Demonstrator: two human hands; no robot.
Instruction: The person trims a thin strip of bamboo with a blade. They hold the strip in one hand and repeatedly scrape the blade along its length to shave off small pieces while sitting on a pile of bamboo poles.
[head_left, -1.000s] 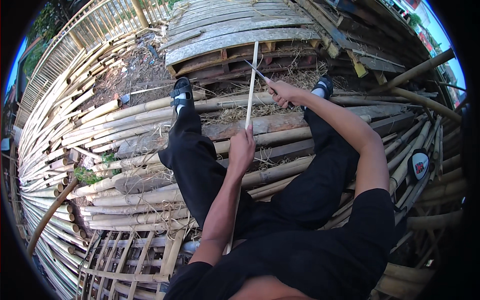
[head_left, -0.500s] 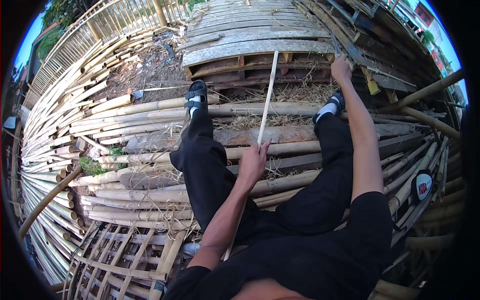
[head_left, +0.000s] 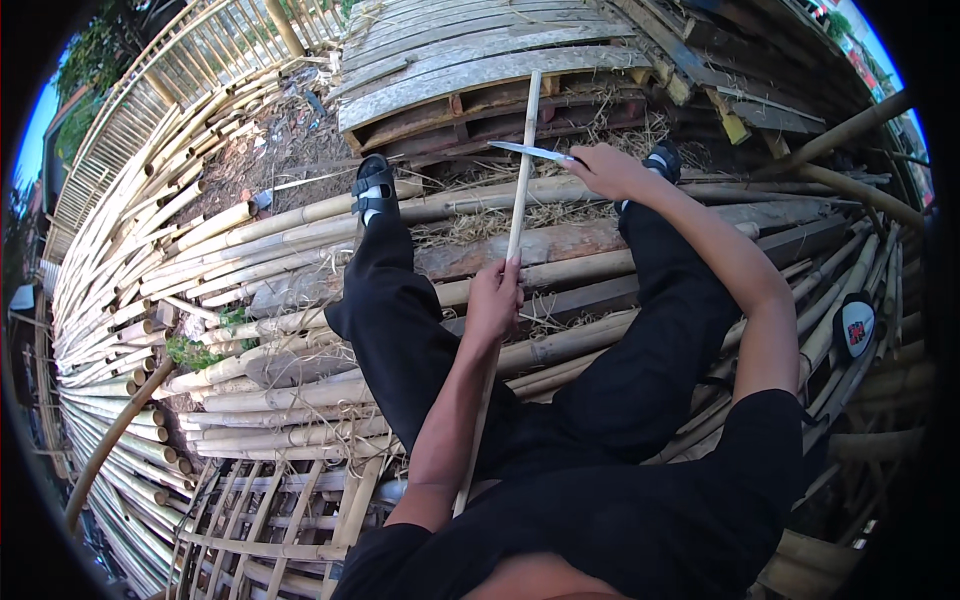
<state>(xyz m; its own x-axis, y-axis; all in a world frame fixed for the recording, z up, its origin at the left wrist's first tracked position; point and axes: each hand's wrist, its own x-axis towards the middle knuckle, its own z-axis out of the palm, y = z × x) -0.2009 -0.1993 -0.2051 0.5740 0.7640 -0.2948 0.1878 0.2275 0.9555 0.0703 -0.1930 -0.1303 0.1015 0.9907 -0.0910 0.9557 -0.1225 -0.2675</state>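
My left hand [head_left: 494,300] is closed round a long pale bamboo strip [head_left: 522,190]. The strip slants up and away from my lap, and its lower part runs back along my left forearm. In my right hand [head_left: 608,172], closed on a dark handle, is a knife [head_left: 530,151]. Its bright blade points left and lies across the strip's upper part, well beyond my left hand. Whether the edge touches the strip I cannot tell.
Ahead stands a wooden pallet stack [head_left: 480,50]. Bamboo poles [head_left: 300,405] lie under and left of my legs, with a bamboo lattice [head_left: 265,545] at lower left. Planks [head_left: 740,80] are heaped at far right. A black-and-white cap [head_left: 855,328] rests right of my elbow.
My right hand has come down and left from beside the pallet, bringing the knife blade across the strip. My left hand still grips the strip. The view has shifted slightly.
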